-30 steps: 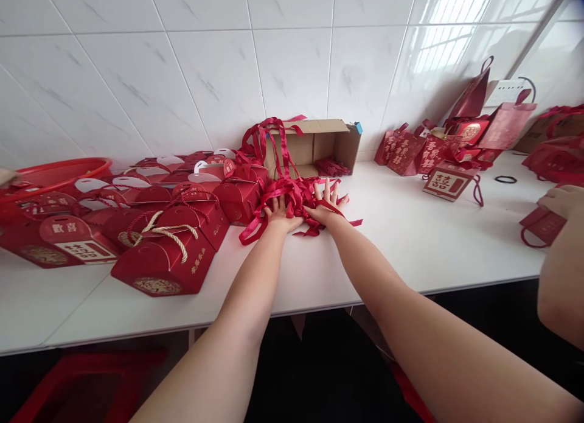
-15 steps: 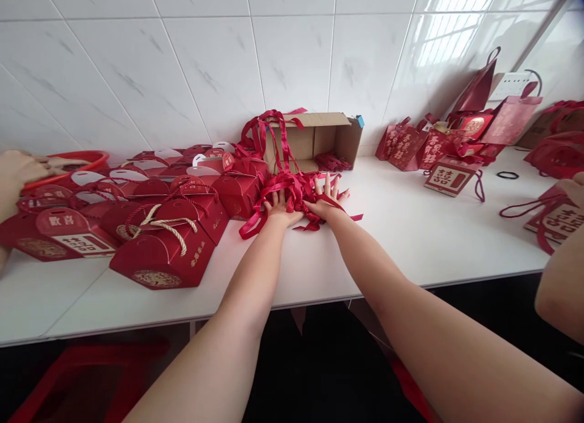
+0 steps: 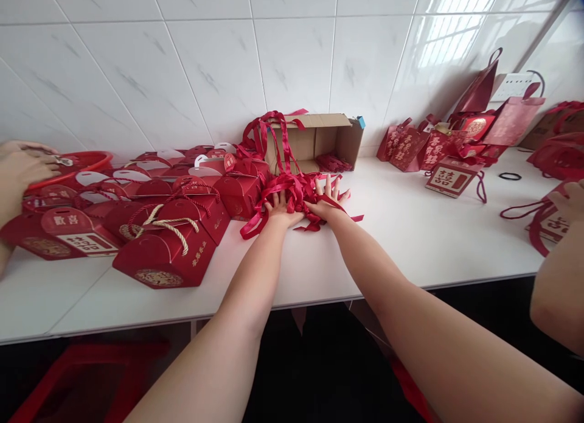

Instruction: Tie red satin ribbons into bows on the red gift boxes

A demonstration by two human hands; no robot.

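At frame centre, the ribbon pile (image 3: 296,192) is pressed under the left hand (image 3: 279,211) and right hand (image 3: 327,202), fingers splayed flat (nothing gripped), its mass just beyond the fingertips.

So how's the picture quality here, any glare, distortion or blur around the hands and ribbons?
Head view: window glare on the glossy wall tiles at upper right; wide-angle lens bends the tile lines and stretches the forearms; left hand, right hand and red ribbons are sharp and evenly lit, with soft shadows on the white table.
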